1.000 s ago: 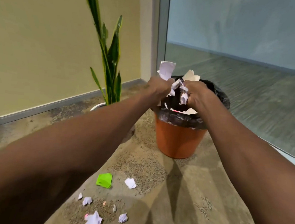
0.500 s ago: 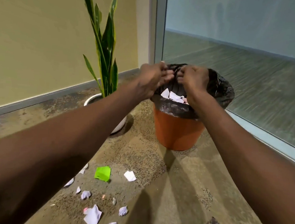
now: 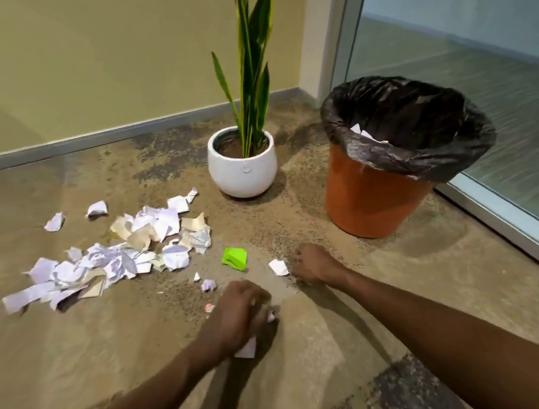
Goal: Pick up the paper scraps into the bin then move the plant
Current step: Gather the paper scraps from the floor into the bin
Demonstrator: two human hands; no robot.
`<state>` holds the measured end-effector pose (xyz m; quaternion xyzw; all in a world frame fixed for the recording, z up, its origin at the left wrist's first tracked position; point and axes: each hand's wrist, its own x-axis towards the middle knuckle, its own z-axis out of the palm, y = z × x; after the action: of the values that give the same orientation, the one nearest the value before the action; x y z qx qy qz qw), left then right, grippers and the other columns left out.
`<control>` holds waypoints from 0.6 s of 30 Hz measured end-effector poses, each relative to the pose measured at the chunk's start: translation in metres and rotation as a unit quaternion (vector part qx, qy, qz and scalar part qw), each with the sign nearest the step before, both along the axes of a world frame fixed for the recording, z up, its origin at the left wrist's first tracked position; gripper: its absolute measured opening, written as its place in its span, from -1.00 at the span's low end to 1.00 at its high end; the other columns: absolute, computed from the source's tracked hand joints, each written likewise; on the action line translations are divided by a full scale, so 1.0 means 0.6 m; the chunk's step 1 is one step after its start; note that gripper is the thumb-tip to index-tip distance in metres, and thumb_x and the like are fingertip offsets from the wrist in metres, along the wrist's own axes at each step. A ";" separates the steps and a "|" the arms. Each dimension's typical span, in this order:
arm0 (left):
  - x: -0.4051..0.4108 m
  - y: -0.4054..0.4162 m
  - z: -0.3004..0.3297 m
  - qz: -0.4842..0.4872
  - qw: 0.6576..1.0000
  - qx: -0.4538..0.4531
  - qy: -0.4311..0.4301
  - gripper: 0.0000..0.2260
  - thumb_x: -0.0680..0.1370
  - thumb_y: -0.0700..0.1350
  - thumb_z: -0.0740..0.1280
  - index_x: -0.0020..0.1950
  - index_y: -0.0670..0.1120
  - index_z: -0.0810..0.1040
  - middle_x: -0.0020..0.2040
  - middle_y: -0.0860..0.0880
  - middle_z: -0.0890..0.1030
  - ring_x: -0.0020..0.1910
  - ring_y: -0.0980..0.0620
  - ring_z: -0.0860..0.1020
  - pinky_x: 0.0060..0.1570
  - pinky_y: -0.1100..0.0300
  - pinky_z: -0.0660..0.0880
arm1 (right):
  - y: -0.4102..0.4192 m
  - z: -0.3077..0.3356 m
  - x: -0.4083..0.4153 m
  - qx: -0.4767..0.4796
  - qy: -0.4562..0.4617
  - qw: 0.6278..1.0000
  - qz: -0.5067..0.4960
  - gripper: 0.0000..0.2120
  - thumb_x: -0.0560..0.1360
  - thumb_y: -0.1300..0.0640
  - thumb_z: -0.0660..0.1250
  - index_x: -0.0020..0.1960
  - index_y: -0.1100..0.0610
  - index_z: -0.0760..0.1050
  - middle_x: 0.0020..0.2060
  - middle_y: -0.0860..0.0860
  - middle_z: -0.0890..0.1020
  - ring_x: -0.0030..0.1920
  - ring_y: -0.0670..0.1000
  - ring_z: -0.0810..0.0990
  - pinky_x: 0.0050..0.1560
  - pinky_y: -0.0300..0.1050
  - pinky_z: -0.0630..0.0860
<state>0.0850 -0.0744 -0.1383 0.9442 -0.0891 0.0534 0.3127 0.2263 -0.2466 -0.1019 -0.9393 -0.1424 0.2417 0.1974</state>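
The left hand grips white paper scraps in curled fingers; the right hand has its fingers curled beside a small white scrap. It is best to gather the scraps nearest the fingers first.

a mottled brown carpet covers the floor, with a darker patch near the right. a yellow wall with a grey skirting stands behind. a glass panel in a metal frame runs along the right.
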 end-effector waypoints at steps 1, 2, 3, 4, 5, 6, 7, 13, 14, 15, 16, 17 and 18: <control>-0.026 0.005 -0.025 -0.074 0.995 0.061 -0.024 -0.80 0.54 -0.05 0.32 0.14 0.00 0.57 0.13 -0.01 0.60 0.14 0.00 0.53 0.13 0.16 0.42 | 0.007 -0.015 -0.007 -0.017 0.009 1.000 -0.006 -0.67 0.49 0.14 0.34 0.19 0.29 0.50 0.10 0.23 0.61 0.07 0.20 0.58 -0.14 -0.09 0.45; -0.051 0.007 -0.047 -0.139 0.984 0.110 -0.027 -0.74 0.56 0.00 0.27 0.23 0.01 0.52 0.25 -0.04 0.55 0.25 -0.04 0.47 0.23 0.12 0.38 | 0.015 -0.029 -0.016 -0.030 0.015 0.999 -0.017 -0.56 0.48 0.10 0.37 0.29 0.25 0.42 0.20 0.23 0.54 0.16 0.22 0.54 -0.05 -0.06 0.46; -0.071 0.007 -0.064 -0.188 0.971 0.148 -0.022 -0.70 0.58 0.04 0.23 0.30 0.03 0.47 0.35 -0.04 0.49 0.36 -0.06 0.41 0.31 0.08 0.34 | 0.027 -0.039 -0.026 -0.043 0.016 0.999 -0.026 -0.46 0.47 0.09 0.39 0.38 0.22 0.34 0.29 0.23 0.46 0.26 0.24 0.47 0.08 -0.03 0.47; -0.085 0.008 -0.074 -0.225 0.957 0.181 -0.016 -0.68 0.60 0.07 0.20 0.34 0.05 0.44 0.42 -0.03 0.44 0.43 -0.08 0.37 0.35 0.04 0.32 | 0.040 -0.047 -0.037 -0.051 0.017 0.998 -0.027 -0.38 0.46 0.10 0.39 0.45 0.20 0.28 0.37 0.24 0.38 0.35 0.25 0.40 0.21 0.01 0.45; -0.093 0.014 -0.085 -0.249 0.943 0.219 -0.017 -0.65 0.60 0.07 0.19 0.37 0.05 0.43 0.45 -0.03 0.43 0.45 -0.09 0.36 0.37 0.00 0.34 | 0.055 -0.053 -0.046 -0.047 0.025 0.998 -0.016 -0.33 0.46 0.12 0.38 0.50 0.19 0.22 0.43 0.24 0.32 0.41 0.26 0.35 0.31 0.02 0.42; -0.091 0.024 -0.086 -0.260 0.931 0.255 -0.009 -0.61 0.58 0.05 0.20 0.39 0.03 0.45 0.46 -0.05 0.44 0.45 -0.10 0.39 0.36 -0.04 0.38 | 0.073 -0.055 -0.054 -0.026 0.036 0.999 0.009 -0.33 0.47 0.15 0.36 0.52 0.19 0.20 0.45 0.24 0.31 0.42 0.24 0.36 0.33 0.01 0.43; -0.084 0.037 -0.083 -0.240 0.929 0.282 -0.013 -0.58 0.56 0.02 0.20 0.41 -0.03 0.47 0.45 -0.09 0.45 0.44 -0.12 0.41 0.35 -0.09 0.40 | 0.092 -0.054 -0.061 0.018 0.052 0.998 0.031 -0.35 0.47 0.17 0.35 0.52 0.17 0.22 0.42 0.24 0.38 0.35 0.22 0.45 0.26 0.00 0.49; -0.042 0.148 -0.032 0.035 0.940 0.325 0.098 -0.51 0.66 -0.10 -0.14 0.62 -0.07 -0.04 0.60 -0.22 -0.18 0.58 -0.18 -0.22 0.55 -0.06 -0.17 | 0.129 -0.025 -0.053 0.157 0.013 0.987 0.032 -0.72 0.50 0.30 0.29 0.16 0.18 0.63 0.00 0.08 0.68 0.00 0.09 0.67 0.02 -0.06 0.59; -0.047 0.154 -0.027 0.037 0.947 0.306 0.084 -0.50 0.65 -0.06 -0.16 0.61 -0.06 0.05 0.61 -0.22 -0.11 0.59 -0.19 -0.14 0.55 -0.07 -0.12 | 0.116 -0.023 -0.050 0.147 0.038 0.985 0.079 -0.78 0.50 0.31 0.27 0.01 0.21 0.68 -0.15 0.04 0.70 -0.14 0.03 0.68 -0.03 -0.02 0.62; -0.056 0.152 -0.020 0.017 0.958 0.278 0.068 -0.50 0.65 -0.03 -0.16 0.58 -0.06 0.18 0.60 -0.23 0.02 0.59 -0.20 0.00 0.55 -0.07 -0.01 | 0.102 -0.019 -0.050 0.110 0.076 0.979 0.152 -0.78 0.49 0.33 0.25 -0.08 0.24 0.69 -0.25 0.03 0.70 -0.23 -0.02 0.67 -0.04 0.00 0.64; -0.067 0.145 -0.018 -0.026 0.968 0.244 0.056 -0.51 0.66 -0.01 -0.11 0.53 -0.08 0.30 0.57 -0.24 0.18 0.55 -0.21 0.16 0.52 -0.06 0.12 | 0.091 -0.016 -0.053 0.047 0.112 0.966 0.229 -0.77 0.48 0.34 0.24 -0.10 0.25 0.69 -0.26 0.04 0.71 -0.24 -0.04 0.66 0.00 -0.03 0.63; -0.077 0.137 -0.025 -0.084 0.971 0.221 0.040 -0.53 0.66 0.00 -0.06 0.48 -0.11 0.38 0.51 -0.24 0.31 0.48 -0.20 0.31 0.46 -0.05 0.25 | 0.085 -0.016 -0.059 -0.023 0.124 0.950 0.286 -0.76 0.48 0.34 0.24 -0.06 0.25 0.69 -0.20 0.06 0.73 -0.19 -0.04 0.67 0.04 -0.07 0.62; -0.086 0.127 -0.036 -0.139 0.963 0.228 0.025 -0.55 0.66 0.01 -0.03 0.46 -0.10 0.41 0.49 -0.22 0.36 0.44 -0.19 0.37 0.42 -0.03 0.32 | 0.083 -0.021 -0.062 -0.070 0.106 0.941 0.315 -0.76 0.49 0.34 0.25 0.00 0.23 0.68 -0.09 0.07 0.73 -0.12 -0.02 0.66 0.04 -0.11 0.59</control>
<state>0.0332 0.0016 -0.1600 0.9697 -0.2215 -0.0361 0.0961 0.1889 -0.1969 -0.1147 -0.8271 -0.3916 0.3989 0.0590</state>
